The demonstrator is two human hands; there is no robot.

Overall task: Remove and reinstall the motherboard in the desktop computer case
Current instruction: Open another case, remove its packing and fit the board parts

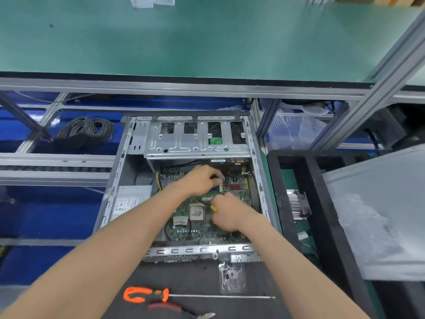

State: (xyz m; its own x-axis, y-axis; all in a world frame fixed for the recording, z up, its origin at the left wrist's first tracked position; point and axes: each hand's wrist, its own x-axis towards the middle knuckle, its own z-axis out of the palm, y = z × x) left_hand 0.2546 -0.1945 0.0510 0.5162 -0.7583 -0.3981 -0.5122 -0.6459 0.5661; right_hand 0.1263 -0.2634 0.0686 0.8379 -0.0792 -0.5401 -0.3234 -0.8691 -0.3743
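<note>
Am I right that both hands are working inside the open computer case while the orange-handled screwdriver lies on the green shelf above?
Not quite. In the head view the orange-handled screwdriver lies on the dark mat in front of the computer case, not on the green shelf. Both hands, left and right, are inside.

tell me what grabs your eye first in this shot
Two bare forearms reach into the open computer case at centre, where the left hand and right hand work over the green motherboard; the right one holds a yellow-handled tool. Nearer the viewer, an orange-handled screwdriver lies on the dark mat.
</note>
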